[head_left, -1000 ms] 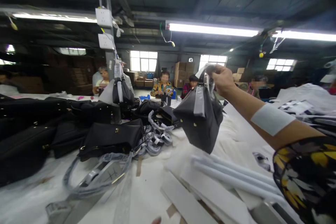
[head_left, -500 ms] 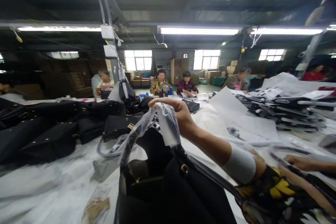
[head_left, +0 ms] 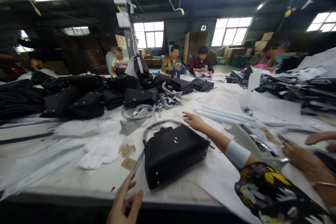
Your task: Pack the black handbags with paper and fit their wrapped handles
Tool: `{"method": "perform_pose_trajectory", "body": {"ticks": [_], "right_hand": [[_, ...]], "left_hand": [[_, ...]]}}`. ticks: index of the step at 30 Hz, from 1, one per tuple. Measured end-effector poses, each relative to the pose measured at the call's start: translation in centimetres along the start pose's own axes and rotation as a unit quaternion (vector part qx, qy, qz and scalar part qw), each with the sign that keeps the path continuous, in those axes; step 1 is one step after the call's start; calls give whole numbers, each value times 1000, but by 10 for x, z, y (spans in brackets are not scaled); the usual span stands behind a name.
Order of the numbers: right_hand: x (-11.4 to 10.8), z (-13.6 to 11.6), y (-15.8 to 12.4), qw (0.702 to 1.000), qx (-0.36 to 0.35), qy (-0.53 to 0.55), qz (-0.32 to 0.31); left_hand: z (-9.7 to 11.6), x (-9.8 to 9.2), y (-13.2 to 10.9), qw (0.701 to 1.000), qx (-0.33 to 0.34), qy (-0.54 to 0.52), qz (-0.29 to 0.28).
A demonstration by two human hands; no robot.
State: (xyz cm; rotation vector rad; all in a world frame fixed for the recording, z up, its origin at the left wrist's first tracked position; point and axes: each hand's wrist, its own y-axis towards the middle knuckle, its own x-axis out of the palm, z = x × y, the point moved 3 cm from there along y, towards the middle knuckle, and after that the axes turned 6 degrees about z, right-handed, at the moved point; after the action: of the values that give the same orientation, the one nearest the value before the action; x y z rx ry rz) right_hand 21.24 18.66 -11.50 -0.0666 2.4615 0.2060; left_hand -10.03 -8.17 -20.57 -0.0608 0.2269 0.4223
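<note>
**Black bag (head_left: 178, 154) flanked by two unfilled hands at the tabletop's (head_left: 86, 182) front edge**

And here, front and centre, the black bag is laid on the white-covered tabletop, its gold clasp (head_left: 175, 140) turned upward and small metal studs shown along the near side. A wrapped handle (head_left: 157, 124) is looped round its far left corner, and a strip of it is trailed down the left side.

In at the bottom, the left hand (head_left: 124, 199) is held up just beside that strip, its grip spread wide between thumb and fingers, nothing clasped; whether the strip is brushed by a fingertip cannot be told. Over the bag's far right edge, the right hand (head_left: 195, 121) is stretched out, its grip slack, fingers extended, nothing held. A pale band (head_left: 238, 154) is worn on that forearm, above a flowered sleeve (head_left: 278, 192).

To the left, torn brown paper (head_left: 128, 150) and crumpled white sheeting (head_left: 99, 150) are strewn. Beyond, another bag (head_left: 141, 98) is placed near heaped black bags (head_left: 86, 105); white rods (head_left: 223, 114) are laid behind the right hand. At far right, a co-worker's hand (head_left: 299, 154) is seen, and across the tabletop, people (head_left: 172, 63) are seated.
</note>
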Motion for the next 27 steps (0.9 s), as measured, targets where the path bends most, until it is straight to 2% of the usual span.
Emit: {"method": "perform_pose_trajectory", "body": {"ticks": [2,4,6,8,10,12,14,16,18,20,23,25,27], "right_hand": [[-12,19,-31,1000,13,-23,-4],[-19,31,-64,999,30,-38,-13],[-21,33,-93,998,50,-21,-24],[-18,27,-115,996,60,52,-36],[-16,15,-130,988,55,134,-45],[-17,5,-142,988,53,139,-47],[-20,-3,-152,996,49,57,-44],[-23,-11,-161,998,-1,-50,-31],[-21,-20,-169,986,-102,-129,-28],[-14,-28,-174,963,-204,-170,-55],[3,-32,-175,928,-292,-195,-124],[12,-30,-173,915,-310,-214,-142],[21,-23,-171,906,-319,-237,-147]], "left_hand": [[6,14,12,998,55,27,-2],[13,35,23,996,75,30,-27],[20,55,31,995,86,30,-43],[30,66,37,995,91,29,-36],[41,64,42,996,85,21,-17],[52,50,44,996,82,16,0],[60,33,44,995,94,45,1],[66,19,39,983,134,127,-3],[73,14,32,949,214,230,2],[84,19,26,896,325,303,-15],[96,43,24,805,458,353,-136],[95,59,29,750,496,380,-216],[87,69,37,719,503,405,-257]]}}
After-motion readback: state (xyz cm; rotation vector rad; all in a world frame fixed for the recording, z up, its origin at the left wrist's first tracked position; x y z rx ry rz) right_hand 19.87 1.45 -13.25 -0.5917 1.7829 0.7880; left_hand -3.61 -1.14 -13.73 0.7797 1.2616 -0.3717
